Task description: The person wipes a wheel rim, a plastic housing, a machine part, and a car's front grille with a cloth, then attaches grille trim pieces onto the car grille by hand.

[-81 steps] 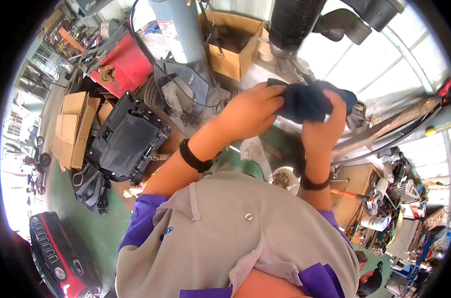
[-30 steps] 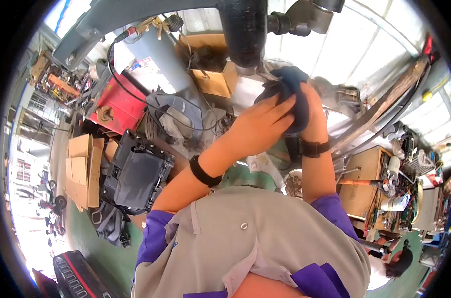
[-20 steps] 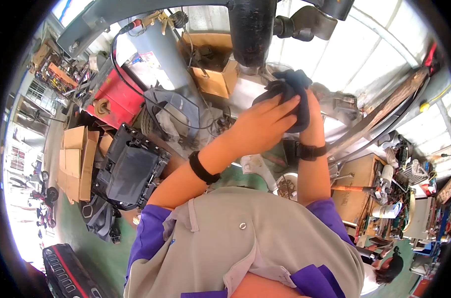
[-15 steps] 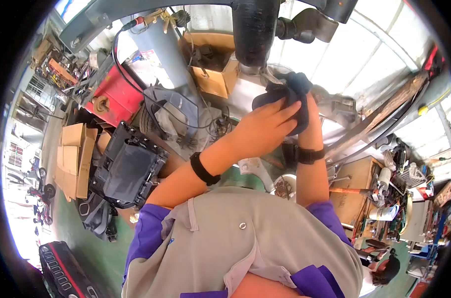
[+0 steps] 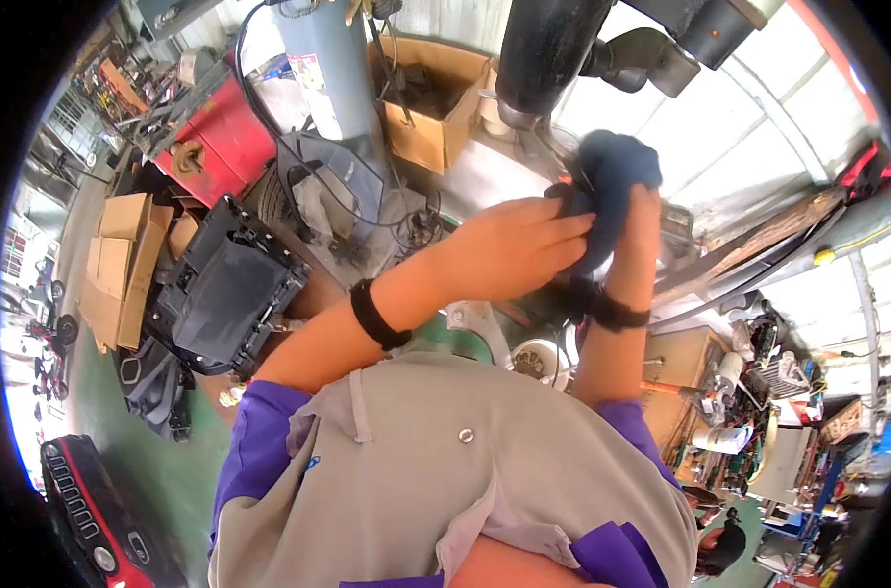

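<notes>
Beside pale wall panels in a crowded workshop, a worker in a grey shirt [image 5: 406, 490] with purple sleeves raises a dark blue cloth item [image 5: 617, 191] between two bare forearms, near a thick black cylinder [image 5: 551, 59]. The left hand [image 5: 509, 245] reaches across with its fingers curled onto the near edge of the fabric, gripping it. The right hand [image 5: 644, 211] is mostly hidden at the far side of the bundle; whether its fingers are clenched or extended cannot be told.

The fabric appears light, soft and limp, unlikely to slip badly or break, though its loose folds could bunch or twist. An edge, pinched between thumb and fingertips, looks the surest place to take hold, with a second grip opposite to keep it spread. Its exact shape is blurred.

Behind the hands, a grey cylinder [image 5: 347, 69] stands beside an open cardboard box [image 5: 421, 142]. A white label [image 5: 310, 83] with red markings is fixed to the cylinder, its print too small to read. A small blue mark [image 5: 314, 463] on the shirt is likewise illegible, and a round badge [image 5: 104, 559] on the black-and-red casing [image 5: 83, 505] shows no lettering that can be made out. No brand name is legible on the fabric.
</notes>
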